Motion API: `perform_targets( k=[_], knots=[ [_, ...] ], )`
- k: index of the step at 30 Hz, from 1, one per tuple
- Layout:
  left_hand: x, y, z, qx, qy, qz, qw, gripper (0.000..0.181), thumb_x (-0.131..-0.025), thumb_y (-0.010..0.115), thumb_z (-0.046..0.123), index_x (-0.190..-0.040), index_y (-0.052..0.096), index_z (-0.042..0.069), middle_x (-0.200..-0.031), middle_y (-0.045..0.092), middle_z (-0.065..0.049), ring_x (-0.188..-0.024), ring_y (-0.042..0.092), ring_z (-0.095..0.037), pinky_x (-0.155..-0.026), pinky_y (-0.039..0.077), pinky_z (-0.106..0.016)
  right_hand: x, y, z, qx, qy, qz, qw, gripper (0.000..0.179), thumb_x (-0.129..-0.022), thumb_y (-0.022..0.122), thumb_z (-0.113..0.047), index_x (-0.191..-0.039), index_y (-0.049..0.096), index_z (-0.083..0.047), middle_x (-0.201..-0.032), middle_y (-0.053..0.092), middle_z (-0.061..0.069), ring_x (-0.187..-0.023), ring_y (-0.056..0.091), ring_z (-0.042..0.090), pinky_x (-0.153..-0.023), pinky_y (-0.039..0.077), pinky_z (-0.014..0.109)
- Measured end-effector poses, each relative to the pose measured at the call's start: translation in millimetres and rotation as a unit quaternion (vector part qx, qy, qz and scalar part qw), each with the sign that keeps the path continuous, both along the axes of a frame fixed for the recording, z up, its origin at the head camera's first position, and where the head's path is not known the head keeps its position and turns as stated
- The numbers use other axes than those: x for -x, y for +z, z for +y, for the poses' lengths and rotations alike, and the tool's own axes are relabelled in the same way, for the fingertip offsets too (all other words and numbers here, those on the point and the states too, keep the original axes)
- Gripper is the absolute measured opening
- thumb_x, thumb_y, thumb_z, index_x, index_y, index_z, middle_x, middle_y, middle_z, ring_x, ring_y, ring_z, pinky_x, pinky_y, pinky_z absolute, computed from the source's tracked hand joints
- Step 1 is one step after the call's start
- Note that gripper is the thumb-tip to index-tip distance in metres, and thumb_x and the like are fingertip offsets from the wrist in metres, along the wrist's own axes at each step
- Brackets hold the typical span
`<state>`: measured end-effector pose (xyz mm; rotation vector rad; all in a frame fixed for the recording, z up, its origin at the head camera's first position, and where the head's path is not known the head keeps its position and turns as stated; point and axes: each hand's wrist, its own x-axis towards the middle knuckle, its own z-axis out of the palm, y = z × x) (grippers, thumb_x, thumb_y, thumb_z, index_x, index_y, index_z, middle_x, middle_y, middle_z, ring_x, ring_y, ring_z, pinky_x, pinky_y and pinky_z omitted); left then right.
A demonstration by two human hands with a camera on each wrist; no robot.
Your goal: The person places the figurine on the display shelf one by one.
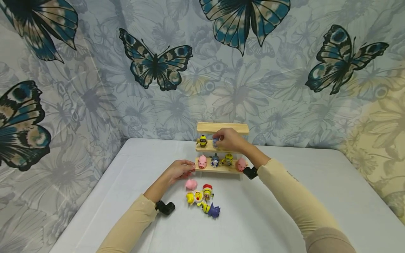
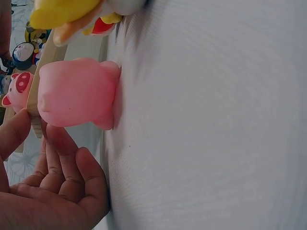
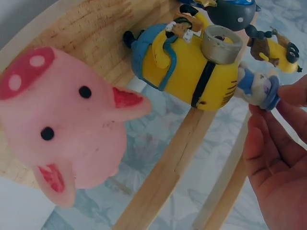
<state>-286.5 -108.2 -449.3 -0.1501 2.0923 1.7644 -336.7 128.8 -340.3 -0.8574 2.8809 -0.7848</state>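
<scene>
My right hand pinches a small blue-and-white figurine by its blue top, at the middle tier of a wooden tiered shelf. My left hand grips the left end of the lower tier, thumb above and fingers below in the left wrist view. On that tier stand a pink pig, a dark blue-grey figurine, a yellow minion figure and another pink pig. A yellow-and-black figurine occupies the middle tier's left end.
On the white tablecloth before the shelf lie a pink pig toy, a red-hatted figure, a yellow-and-white figure and a yellow-and-purple one. Behind hangs a butterfly-printed cloth.
</scene>
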Motion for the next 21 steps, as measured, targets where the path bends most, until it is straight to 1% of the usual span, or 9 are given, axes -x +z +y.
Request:
perform_targets(
  k=[3,7,11,14,17,21],
  knots=[
    [-0.4,0.9,0.0,-0.002,-0.001,0.000,1.0000,0.031,-0.094,0.064,0.018,-0.120,0.062,0.002,-0.085,0.071,0.001,-0.068,0.060,-0.006,-0.061,0.047,-0.021,0.5,0.2,0.0,-0.002,-0.001,0.003,1.0000,0.030,-0.088,0.061,-0.005,-0.116,0.069,0.000,-0.103,0.070,0.013,-0.086,0.058,0.021,-0.074,0.047,0.032],
    [-1.3,1.6,-0.5,-0.002,0.001,-0.003,1.0000,0.030,-0.094,0.064,0.017,-0.119,0.062,0.002,-0.084,0.071,0.001,-0.068,0.061,-0.006,-0.061,0.047,-0.021,0.2,1.0,0.1,-0.003,0.008,0.007,0.9999,0.029,-0.089,0.061,-0.006,-0.116,0.069,0.001,-0.107,0.071,0.014,-0.090,0.060,0.022,-0.077,0.049,0.035],
    [-2.0,1.3,-0.9,0.001,0.002,-0.005,1.0000,0.030,-0.093,0.064,0.018,-0.119,0.063,0.002,-0.086,0.071,0.000,-0.069,0.061,-0.007,-0.061,0.047,-0.021,-2.5,3.0,3.0,-0.004,0.019,0.014,0.9997,0.027,-0.090,0.062,-0.007,-0.115,0.069,0.001,-0.104,0.071,0.014,-0.090,0.062,0.024,-0.078,0.050,0.037],
    [-2.0,1.1,-0.5,0.002,0.000,-0.004,1.0000,0.031,-0.093,0.064,0.019,-0.120,0.063,0.002,-0.087,0.071,0.000,-0.070,0.061,-0.007,-0.062,0.047,-0.021,-5.7,6.4,6.6,-0.010,0.021,0.030,0.9993,0.027,-0.091,0.061,-0.006,-0.116,0.068,0.000,-0.105,0.070,0.015,-0.094,0.063,0.026,-0.081,0.051,0.039],
    [-1.7,0.9,-0.3,0.000,-0.003,-0.002,1.0000,0.031,-0.094,0.064,0.018,-0.120,0.063,0.002,-0.088,0.072,-0.001,-0.070,0.061,-0.008,-0.062,0.048,-0.022,-9.0,11.0,12.0,-0.010,0.016,0.043,0.9989,0.028,-0.091,0.059,-0.006,-0.117,0.067,0.001,-0.110,0.069,0.017,-0.098,0.063,0.028,-0.085,0.051,0.042],
    [-0.3,2.7,0.0,-0.001,-0.003,-0.001,1.0000,0.031,-0.094,0.063,0.018,-0.120,0.062,0.001,-0.088,0.072,-0.001,-0.071,0.061,-0.008,-0.063,0.048,-0.022,-15.2,18.3,22.8,0.013,0.012,0.060,0.9981,0.026,-0.093,0.056,-0.006,-0.116,0.067,0.001,-0.114,0.067,0.019,-0.100,0.063,0.031,-0.086,0.051,0.045]
  ],
)
